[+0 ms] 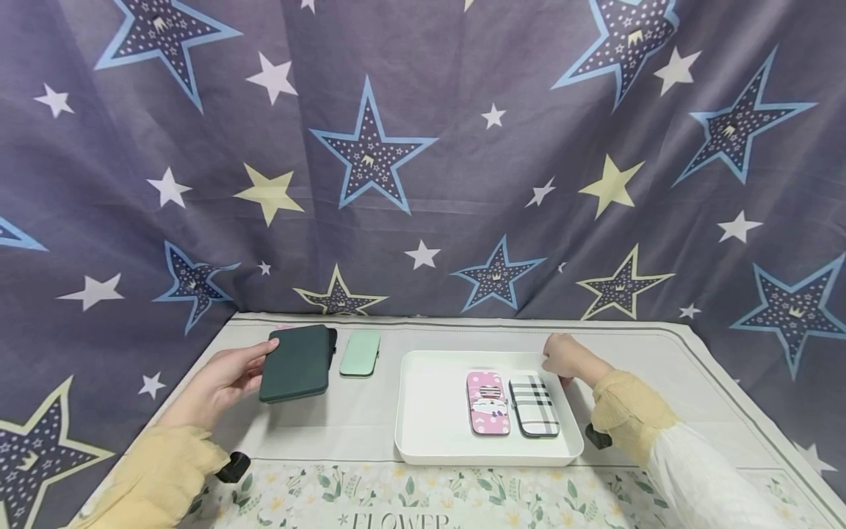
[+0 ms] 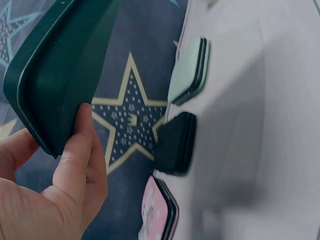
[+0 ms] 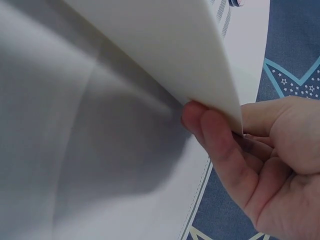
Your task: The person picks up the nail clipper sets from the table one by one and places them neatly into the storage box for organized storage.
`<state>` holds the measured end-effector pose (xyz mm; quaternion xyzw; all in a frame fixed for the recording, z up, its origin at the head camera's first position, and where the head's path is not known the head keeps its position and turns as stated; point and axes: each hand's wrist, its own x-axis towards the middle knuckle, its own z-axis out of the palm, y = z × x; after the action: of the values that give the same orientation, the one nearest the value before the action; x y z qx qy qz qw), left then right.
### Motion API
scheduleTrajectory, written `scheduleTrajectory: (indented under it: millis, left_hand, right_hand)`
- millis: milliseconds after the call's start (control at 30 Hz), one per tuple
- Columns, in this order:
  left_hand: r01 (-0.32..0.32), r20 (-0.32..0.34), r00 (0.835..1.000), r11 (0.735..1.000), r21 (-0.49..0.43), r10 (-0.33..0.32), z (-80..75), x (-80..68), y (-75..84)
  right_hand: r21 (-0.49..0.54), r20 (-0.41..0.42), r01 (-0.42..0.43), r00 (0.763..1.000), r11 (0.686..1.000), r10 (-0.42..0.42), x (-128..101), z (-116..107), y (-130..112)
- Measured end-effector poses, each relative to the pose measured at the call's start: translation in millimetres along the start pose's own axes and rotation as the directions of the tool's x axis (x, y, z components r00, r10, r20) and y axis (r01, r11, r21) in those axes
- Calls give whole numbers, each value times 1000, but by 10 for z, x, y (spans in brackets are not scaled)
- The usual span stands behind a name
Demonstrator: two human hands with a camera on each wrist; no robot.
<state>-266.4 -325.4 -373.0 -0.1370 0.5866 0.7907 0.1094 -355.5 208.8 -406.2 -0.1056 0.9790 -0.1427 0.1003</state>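
Observation:
My left hand (image 1: pixel 247 367) grips a dark green flat case (image 1: pixel 297 364) by its left edge and holds it a little above the table; in the left wrist view my thumb (image 2: pixel 80 145) lies on the dark green case (image 2: pixel 55 70). Past it lie a mint green case (image 1: pixel 360 353), a black case (image 2: pixel 175 142) and a pink case (image 2: pixel 157 210). My right hand (image 1: pixel 562 356) pinches the far right corner of a white tray (image 1: pixel 423 411); the fingers (image 3: pixel 215 135) curl under the tray corner (image 3: pixel 165 45). In the tray lie a pink case (image 1: pixel 487 402) and a plaid case (image 1: pixel 534 405).
A pale cloth (image 1: pixel 661 353) with a flower-printed front strip covers the table. A star-patterned curtain (image 1: pixel 423 147) hangs right behind and wraps the left side. Small black wrist mounts sit at both sleeves.

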Motion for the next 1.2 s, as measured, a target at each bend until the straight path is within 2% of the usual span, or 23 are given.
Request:
scheduleTrajectory:
  millis: [67, 267, 367, 600, 800, 1000, 1200]
  left_hand:
    - [-4, 16, 1000, 1000, 10, 4, 57, -1, 16]
    - [-19, 7, 1000, 999, 26, 18, 258, 17, 36]
    - [-27, 40, 999, 999, 39, 26, 355, 20, 37]
    - [-12, 59, 998, 999, 48, 9, 619, 44, 34]
    - [-16, 80, 997, 996, 89, 8, 840, 94, -23]
    - [-41, 86, 996, 995, 88, 33, 1053, 153, -88]
    - [-59, 102, 994, 994, 87, 50, 1202, 218, -164]
  right_hand:
    - [0, -1, 1, 1000, 1000, -1, 7, 6, 11]
    - [1, -3, 10, 1000, 1000, -10, 12, 6, 26]
    - [-4, -7, 18, 1000, 1000, -18, 3, 3, 23]
    - [13, -2, 15, 1000, 1000, -15, -25, -20, 8]
    - [18, 1, 8, 1000, 1000, -8, -24, -16, 10]
    - [-4, -11, 23, 1000, 1000, -23, -29, -3, 14]
    - [1, -12, 32, 999, 999, -32, -26, 9, 15]
